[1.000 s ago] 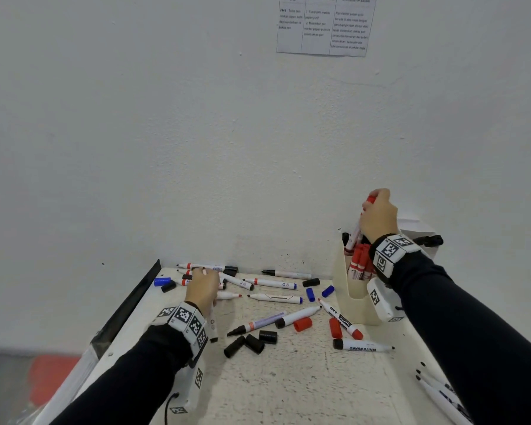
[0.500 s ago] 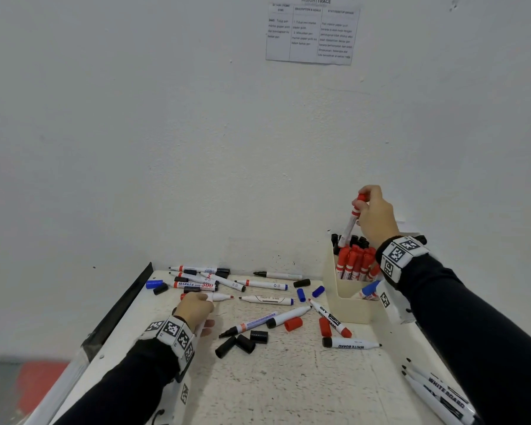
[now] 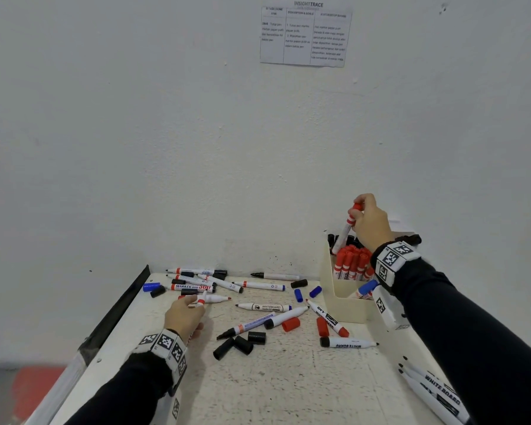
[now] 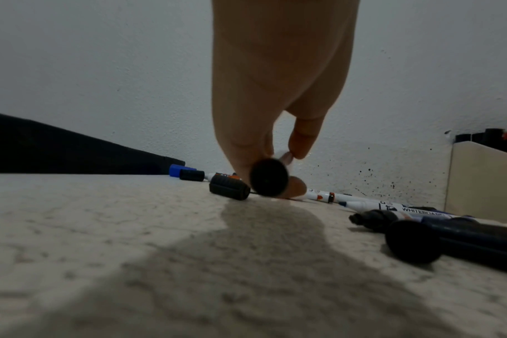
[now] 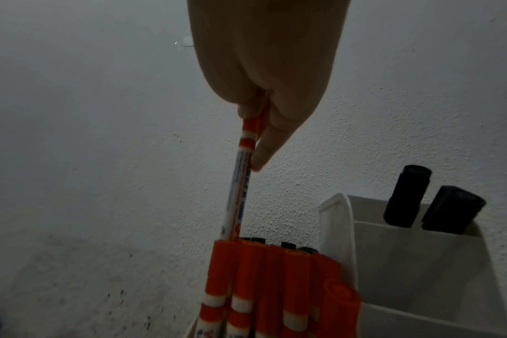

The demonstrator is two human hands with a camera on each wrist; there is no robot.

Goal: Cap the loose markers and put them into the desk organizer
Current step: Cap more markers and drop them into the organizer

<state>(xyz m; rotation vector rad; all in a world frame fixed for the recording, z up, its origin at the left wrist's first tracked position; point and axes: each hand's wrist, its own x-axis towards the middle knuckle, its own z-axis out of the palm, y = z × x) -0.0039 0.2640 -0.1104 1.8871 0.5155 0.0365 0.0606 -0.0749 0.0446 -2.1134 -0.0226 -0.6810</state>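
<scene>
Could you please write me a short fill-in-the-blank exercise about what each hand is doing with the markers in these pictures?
1. The right hand holds a marker with a ____ cap above the desk organizer.
2. The left hand pinches an uncapped marker that lies on the ____.
3. The markers standing beside the held marker's lower end in the organizer have ____ caps.
4. The three loose caps nearest the left hand are ____.

Missing words: red; table; red; black
</scene>
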